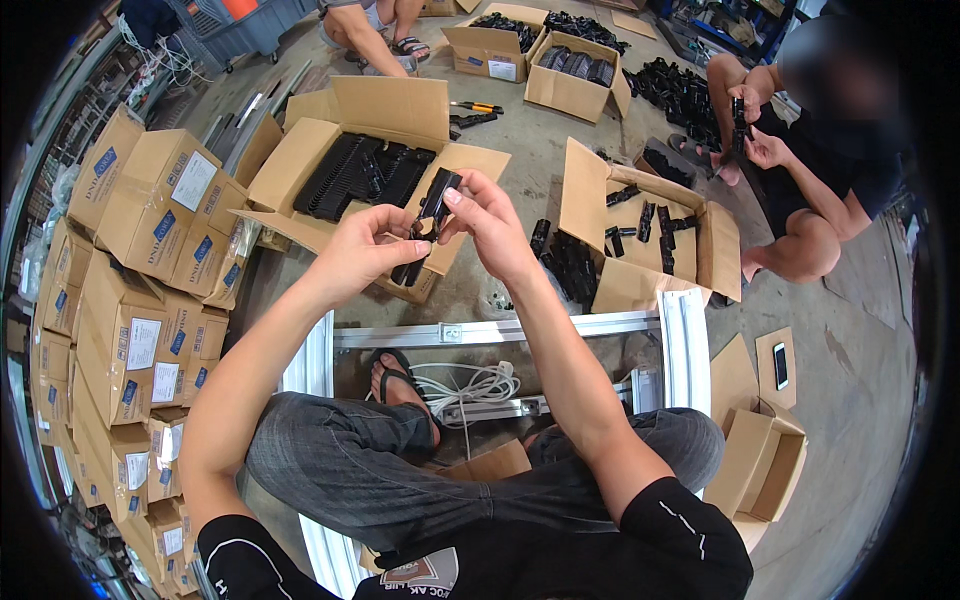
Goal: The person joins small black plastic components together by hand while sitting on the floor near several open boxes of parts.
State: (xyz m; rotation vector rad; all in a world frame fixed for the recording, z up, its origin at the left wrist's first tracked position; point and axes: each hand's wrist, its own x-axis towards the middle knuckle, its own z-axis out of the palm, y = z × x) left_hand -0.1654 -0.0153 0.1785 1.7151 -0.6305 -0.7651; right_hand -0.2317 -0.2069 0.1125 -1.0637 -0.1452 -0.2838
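Between my two hands is a narrow black plastic part [437, 198], held up and slightly tilted; its exact kind does not show. My left hand [372, 247] pinches its lower end between thumb and fingertips. The upper end is gripped by my right hand [490, 224], with the thumb pressed on its face. Just beyond my hands, an open cardboard box [390, 108] holds black ribbed parts [350, 180] packed in rows, with a loose piece lying on top. To the right, another open box [628, 287] contains several similar black parts [645, 222].
Stacked cartons [150, 225] line the left side. A white metal frame [390, 336] surrounds my legs, with a coiled white cable [480, 385] inside. A co-worker [830, 190] handles a black part at right. A phone [780, 365] lies on cardboard.
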